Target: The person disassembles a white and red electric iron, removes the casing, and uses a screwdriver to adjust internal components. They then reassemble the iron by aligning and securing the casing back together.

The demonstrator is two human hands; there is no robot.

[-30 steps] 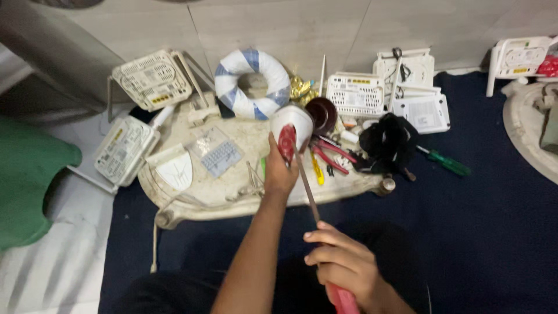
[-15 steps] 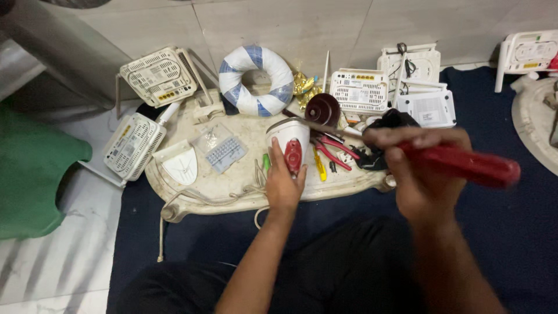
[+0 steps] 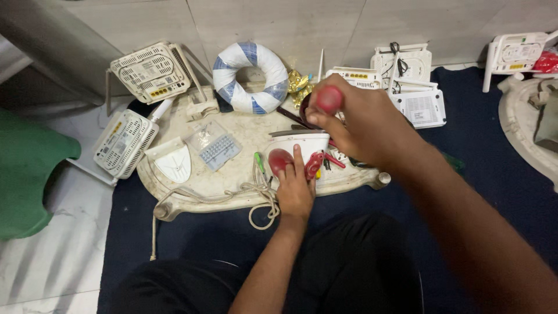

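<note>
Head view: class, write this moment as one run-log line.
left hand: steadies white casing on tray | right hand: grips red-handled screwdriver above casing | nearby: tape roll, cord

5 white routers [image 3: 152, 71], 1 tape roll [image 3: 251, 77]
</note>
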